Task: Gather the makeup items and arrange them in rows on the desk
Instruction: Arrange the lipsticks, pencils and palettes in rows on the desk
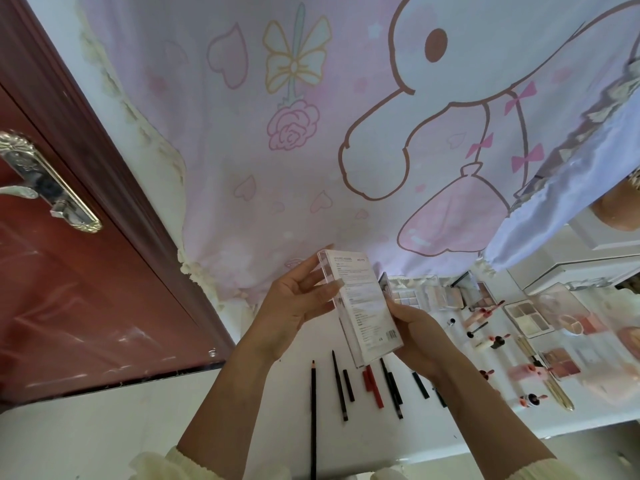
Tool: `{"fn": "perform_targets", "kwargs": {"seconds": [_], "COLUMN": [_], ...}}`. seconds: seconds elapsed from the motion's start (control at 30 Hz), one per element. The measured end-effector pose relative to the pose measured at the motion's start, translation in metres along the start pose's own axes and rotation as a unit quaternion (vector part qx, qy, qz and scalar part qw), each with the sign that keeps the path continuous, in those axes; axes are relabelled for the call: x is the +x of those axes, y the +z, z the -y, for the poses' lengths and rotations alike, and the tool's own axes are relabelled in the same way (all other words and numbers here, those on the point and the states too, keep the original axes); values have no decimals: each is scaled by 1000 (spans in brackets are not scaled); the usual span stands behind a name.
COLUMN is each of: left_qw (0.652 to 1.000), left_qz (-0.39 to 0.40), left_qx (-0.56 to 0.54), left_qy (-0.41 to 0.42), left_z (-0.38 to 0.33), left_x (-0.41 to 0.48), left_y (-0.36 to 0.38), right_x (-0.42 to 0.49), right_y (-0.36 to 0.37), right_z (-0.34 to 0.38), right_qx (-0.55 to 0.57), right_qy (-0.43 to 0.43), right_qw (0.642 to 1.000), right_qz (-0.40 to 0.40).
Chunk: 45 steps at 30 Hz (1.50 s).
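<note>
A clear-edged white palette case (363, 306) with printed text is held up above the white desk (270, 410). My left hand (298, 303) grips its upper left side, fingers curled round the edge. My right hand (415, 330) holds its lower right corner. Below them, several pencils and liners (313, 403) lie side by side in a row, among them a red one (374, 388). Along the back of the desk sit eyeshadow palettes (408, 297) in a row. Lip glosses (491, 341), a gold tube (559, 394) and blush palettes (561, 365) lie to the right.
A pink cartoon-rabbit curtain (346, 133) hangs behind the desk. A red-brown door (69, 289) with a metal handle (45, 185) stands at the left. White boxes (588, 265) are at the far right. The desk's front edge runs below the pencils.
</note>
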<state>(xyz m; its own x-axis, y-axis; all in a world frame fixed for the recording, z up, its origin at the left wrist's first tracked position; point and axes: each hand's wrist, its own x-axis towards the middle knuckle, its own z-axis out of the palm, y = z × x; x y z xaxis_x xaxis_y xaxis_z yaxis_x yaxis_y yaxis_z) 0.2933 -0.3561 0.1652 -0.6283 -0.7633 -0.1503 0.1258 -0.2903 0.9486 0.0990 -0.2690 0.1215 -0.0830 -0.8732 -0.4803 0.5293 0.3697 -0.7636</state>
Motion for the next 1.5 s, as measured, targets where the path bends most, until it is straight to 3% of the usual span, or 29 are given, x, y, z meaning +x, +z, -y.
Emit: {"fn": "perform_targets", "kwargs": {"seconds": [0.13,0.3,0.47,0.57,0.67,0.8,0.87,0.97,1.13,1.2,1.27,1.37,1.5], "left_qw": [999,1000,1000,997,992,985,970,947,967,981,989,970,962], "left_qz": [30,9,-16,-4,-27,-34,-33,-39,-127,-135,-111,-108,-135], "left_qx": [18,4,15,72,122,168,240,317,212,142,-27,-184,-209], "left_qy": [8,2,-15,-35,-34,-14,-2,21,64,-5,-99,-115,-109], "left_z": [2,5,2,4,6,-5,-11,-14,-13,1,8,12,17], "left_x": [-1,1,1,-1,0,4,9,15,13,13,11,18,22], "left_y": [0,4,6,7,7,-1,-10,-18,-13,-10,-2,2,-5], "right_x": [-1,-1,-3,3,2,-2,-5,-6,-5,-3,-1,0,-8], "right_y": [-1,13,14,13,16,10,8,13,29,37,47,57,60], "right_z": [-1,1,5,8,14,52,74,87,73,60,46,30,33], "right_qx": [-2,-101,-82,-34,-108,-211,-267,-433,-443,-403,-395,-447,-539], "right_qy": [6,-14,-57,-88,-105,-164,-202,-209,-266,-301,-326,-348,-292], "right_qw": [1000,993,995,996,988,960,939,876,848,851,843,808,786], "right_qz": [-13,-53,17,2,-10,-83,-75,-36,-115,-149,-166,-159,-75]}}
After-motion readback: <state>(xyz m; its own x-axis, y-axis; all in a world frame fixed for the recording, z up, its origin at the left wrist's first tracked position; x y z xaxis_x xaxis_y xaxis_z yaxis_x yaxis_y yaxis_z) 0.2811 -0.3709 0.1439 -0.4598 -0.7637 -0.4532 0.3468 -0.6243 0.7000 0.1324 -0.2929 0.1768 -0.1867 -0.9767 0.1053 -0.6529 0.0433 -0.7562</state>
